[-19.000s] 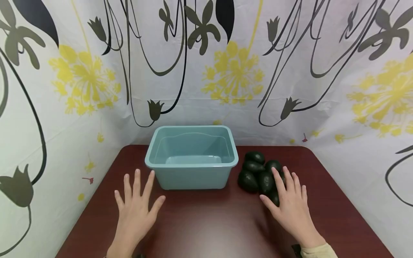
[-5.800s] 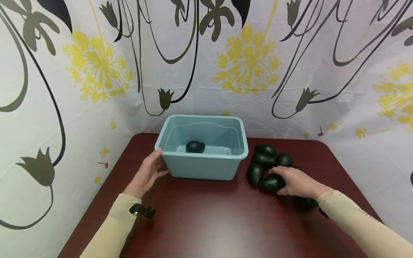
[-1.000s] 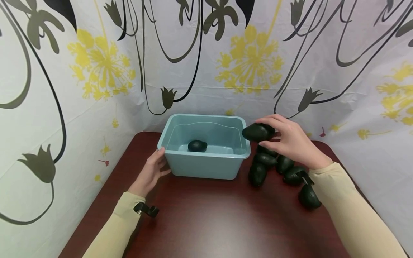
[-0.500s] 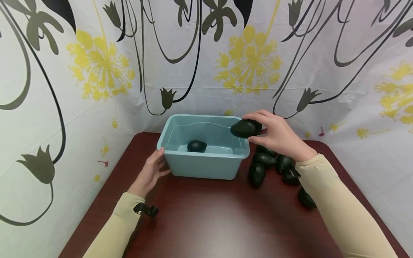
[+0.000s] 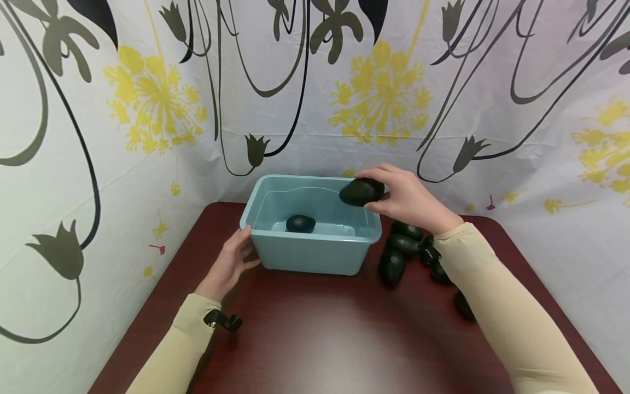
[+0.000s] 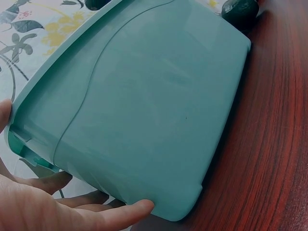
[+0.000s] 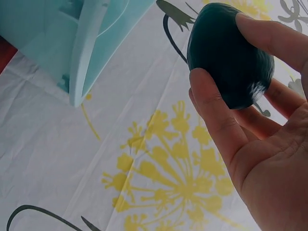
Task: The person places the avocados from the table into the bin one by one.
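My right hand grips a dark green avocado between thumb and fingers, above the right rim of the light blue plastic bin. In the right wrist view, the held avocado shows with the fingers curled about its sides. At the bin's front left corner, my left hand holds on, thumb on the rim and fingers against the outer wall; the left wrist view shows these fingers under the rim. Another avocado lies on the bin floor, toward the left.
Several avocados lie on the dark red table right of the bin, some partly hidden behind my right forearm. A white cloth with grey and yellow flowers hangs behind the table and at both sides.
Since 5.8 s ago, my right hand has lifted an avocado from the group. Over the last second it has moved left with it, over the bin's right rim. My left hand stays put.
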Motion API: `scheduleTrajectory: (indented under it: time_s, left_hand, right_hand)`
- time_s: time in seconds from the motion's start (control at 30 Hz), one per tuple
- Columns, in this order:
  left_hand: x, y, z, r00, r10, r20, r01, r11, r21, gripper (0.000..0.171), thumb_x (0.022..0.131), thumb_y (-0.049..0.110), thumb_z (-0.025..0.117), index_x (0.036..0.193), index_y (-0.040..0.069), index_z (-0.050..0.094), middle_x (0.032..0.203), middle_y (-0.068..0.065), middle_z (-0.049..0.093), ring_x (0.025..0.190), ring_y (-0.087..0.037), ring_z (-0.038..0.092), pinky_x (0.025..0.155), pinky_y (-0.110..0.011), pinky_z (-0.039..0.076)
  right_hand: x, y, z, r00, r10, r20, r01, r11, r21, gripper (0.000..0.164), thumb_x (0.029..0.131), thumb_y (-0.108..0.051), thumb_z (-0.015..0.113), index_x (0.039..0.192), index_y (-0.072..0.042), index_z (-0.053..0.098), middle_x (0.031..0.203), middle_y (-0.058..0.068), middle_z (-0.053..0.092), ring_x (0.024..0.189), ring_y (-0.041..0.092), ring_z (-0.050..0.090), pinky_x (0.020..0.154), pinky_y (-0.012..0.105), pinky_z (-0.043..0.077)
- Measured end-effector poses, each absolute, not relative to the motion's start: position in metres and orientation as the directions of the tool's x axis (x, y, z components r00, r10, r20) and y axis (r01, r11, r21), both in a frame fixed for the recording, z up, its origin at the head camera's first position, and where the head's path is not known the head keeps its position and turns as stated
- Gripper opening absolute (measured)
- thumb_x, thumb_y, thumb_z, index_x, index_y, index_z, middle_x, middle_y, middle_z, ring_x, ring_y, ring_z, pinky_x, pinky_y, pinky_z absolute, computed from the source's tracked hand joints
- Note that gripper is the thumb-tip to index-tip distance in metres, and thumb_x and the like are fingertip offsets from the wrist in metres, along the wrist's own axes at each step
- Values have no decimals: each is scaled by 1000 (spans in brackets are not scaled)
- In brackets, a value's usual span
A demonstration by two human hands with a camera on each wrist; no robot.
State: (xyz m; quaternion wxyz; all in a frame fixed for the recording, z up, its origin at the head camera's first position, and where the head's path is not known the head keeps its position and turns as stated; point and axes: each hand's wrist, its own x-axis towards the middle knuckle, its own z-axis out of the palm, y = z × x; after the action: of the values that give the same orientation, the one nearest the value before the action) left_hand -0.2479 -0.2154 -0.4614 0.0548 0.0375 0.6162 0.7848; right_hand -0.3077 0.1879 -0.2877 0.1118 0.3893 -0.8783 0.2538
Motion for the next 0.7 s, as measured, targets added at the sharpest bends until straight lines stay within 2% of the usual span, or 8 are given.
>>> scheduleTrajectory:
  time_s: [0.2,0.43,0.7]
  left_hand:
    - [-247,-216,-461,-992,129,-14,-45,-240,970,65,102,50,50,159,31,25,164,-10,22,146,-33,27,105,-73,27]
    - [-248,-215,-461,-991,134,-16,-48,-235,971,67,102,50,50,160,30,23,164,-10,20,147,-34,26,105,-73,26]
    - [-248,-215,-460,-993,118,-29,-55,-219,974,64,103,48,49,159,31,25,163,-10,22,146,-34,27,104,-73,28]
  right_hand:
    - [-317,175,-288,-655,-662,364,-754,548,-361,66,83,-17,86,140,-31,56,128,-8,54,104,10,58,79,35,57]
    - [-326,161,-292,-645,-694,321,-763,565,-313,63,83,-22,85,140,-28,58,132,-6,55,90,10,61,76,33,54]
    - [-334,148,-296,-662,-703,259,-748,597,-290,61,85,-24,83,140,-26,58,136,-3,54,103,15,57,81,36,51]
